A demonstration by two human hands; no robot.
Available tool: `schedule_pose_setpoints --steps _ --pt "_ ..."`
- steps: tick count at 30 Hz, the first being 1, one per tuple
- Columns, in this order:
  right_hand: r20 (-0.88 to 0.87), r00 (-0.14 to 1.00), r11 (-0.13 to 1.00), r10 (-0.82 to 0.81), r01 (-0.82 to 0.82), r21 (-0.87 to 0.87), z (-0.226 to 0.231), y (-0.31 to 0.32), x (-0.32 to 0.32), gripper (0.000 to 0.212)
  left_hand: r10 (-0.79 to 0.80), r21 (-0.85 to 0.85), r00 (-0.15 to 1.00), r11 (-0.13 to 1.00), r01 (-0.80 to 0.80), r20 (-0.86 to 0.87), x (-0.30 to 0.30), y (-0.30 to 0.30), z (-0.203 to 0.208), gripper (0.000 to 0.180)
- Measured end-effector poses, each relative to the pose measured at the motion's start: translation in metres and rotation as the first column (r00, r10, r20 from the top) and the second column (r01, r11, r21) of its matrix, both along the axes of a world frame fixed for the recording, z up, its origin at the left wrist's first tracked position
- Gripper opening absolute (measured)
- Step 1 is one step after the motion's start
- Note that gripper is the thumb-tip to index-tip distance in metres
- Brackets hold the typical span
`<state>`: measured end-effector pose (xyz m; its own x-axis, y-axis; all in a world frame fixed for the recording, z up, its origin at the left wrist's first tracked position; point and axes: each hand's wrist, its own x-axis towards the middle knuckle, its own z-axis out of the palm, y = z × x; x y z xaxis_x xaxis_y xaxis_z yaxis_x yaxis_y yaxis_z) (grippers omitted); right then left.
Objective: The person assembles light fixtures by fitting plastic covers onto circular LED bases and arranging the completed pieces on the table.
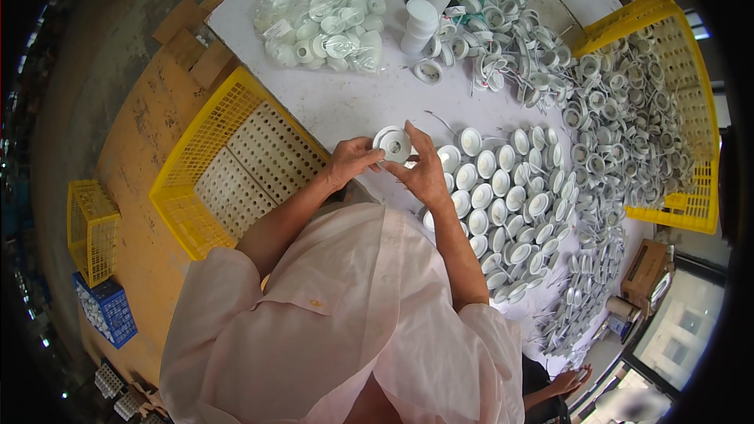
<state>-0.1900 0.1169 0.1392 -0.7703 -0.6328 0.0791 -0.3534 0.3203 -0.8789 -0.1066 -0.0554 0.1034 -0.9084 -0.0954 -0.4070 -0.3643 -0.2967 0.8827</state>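
Over the near edge of the table, a white round downlight housing is held between both my hands; its ringed face with a hole in the middle is turned up. My left hand pinches its lower left rim with thumb and fingers. Round the right side curve the thumb and forefinger of my right hand. Just right of that hand, rows of assembled white downlights cover the tabletop. Beyond my hands lies a clear plastic bag of white cup-shaped parts. Near it stand stacked white discs.
A yellow crate with perforated boards stands at left. Loose grey-white rings with wires spill from a tipped yellow crate at right. Smaller yellow and blue crates sit far left. A co-worker's hand shows lower right.
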Motion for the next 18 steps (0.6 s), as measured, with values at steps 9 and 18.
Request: schedule_pose_setpoints --steps 9,18 --pt "0.493 0.834 0.926 -0.249 0.355 -0.131 -0.016 0.012 -0.002 0.035 -0.023 -0.029 1.0 0.999 0.022 -0.02 -0.002 0.007 0.005 0.033" --pt "0.399 0.829 0.882 -0.391 0.462 -0.093 -0.014 0.004 0.003 0.023 -0.06 -0.043 0.998 0.997 0.058 -0.035 -0.003 0.013 0.0 0.035"
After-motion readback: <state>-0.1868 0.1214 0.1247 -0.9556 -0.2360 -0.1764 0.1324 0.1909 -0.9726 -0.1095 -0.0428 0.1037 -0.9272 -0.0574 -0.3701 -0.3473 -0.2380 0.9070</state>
